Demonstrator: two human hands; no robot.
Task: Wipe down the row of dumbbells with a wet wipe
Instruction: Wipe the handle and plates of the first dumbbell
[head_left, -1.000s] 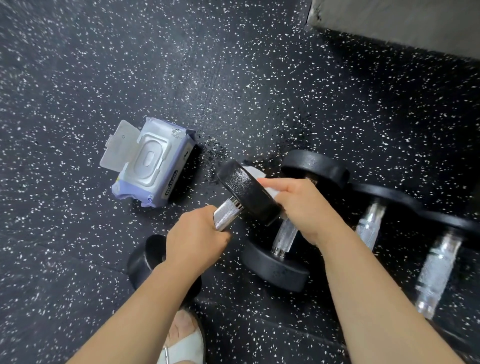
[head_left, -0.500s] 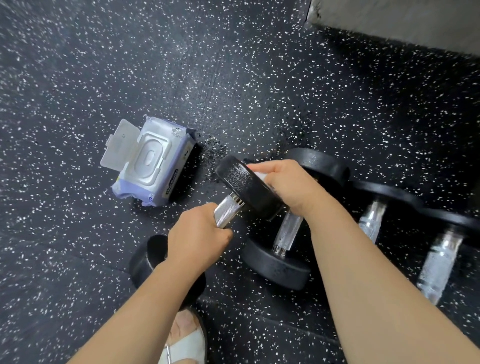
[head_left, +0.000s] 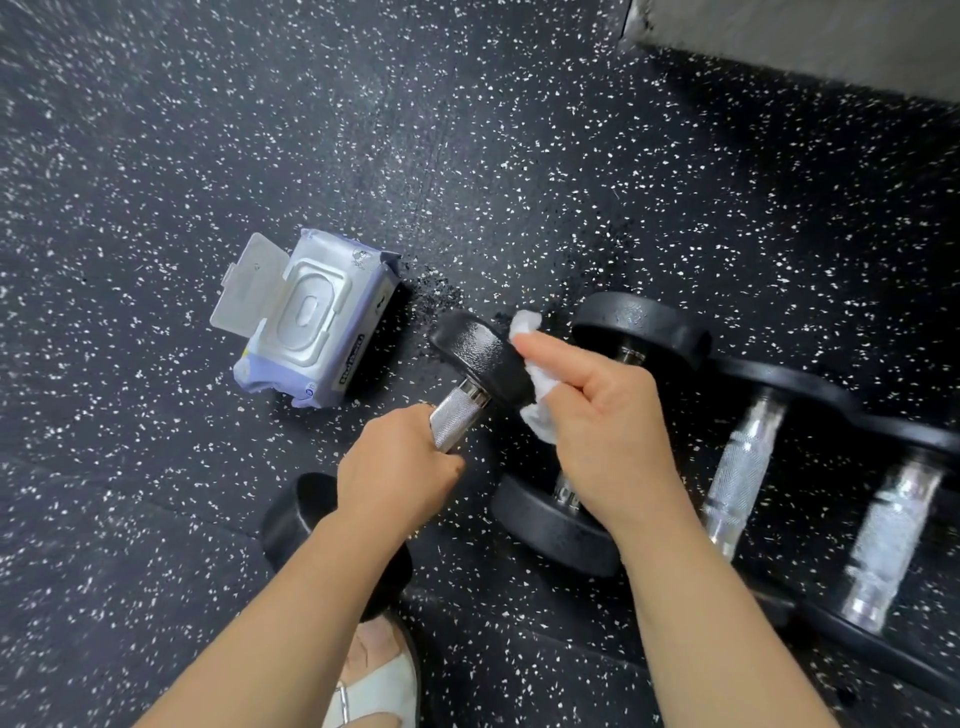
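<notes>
My left hand grips the knurled chrome handle of a black dumbbell and holds it tilted above the floor, far head up. My right hand pinches a crumpled white wet wipe against the right side of that raised head. Three more dumbbells lie in a row on the floor to the right: the nearest dumbbell is partly hidden under my right hand, then a second dumbbell and a third dumbbell.
An open pack of wet wipes lies on the speckled black rubber floor to the left, lid flipped back. A grey block or wall base stands at the top right. A sandalled foot shows at the bottom edge.
My right hand has slid with the wipe from the far face of the raised dumbbell head round to its right side, so the wipe now shows. My left hand keeps its grip.
</notes>
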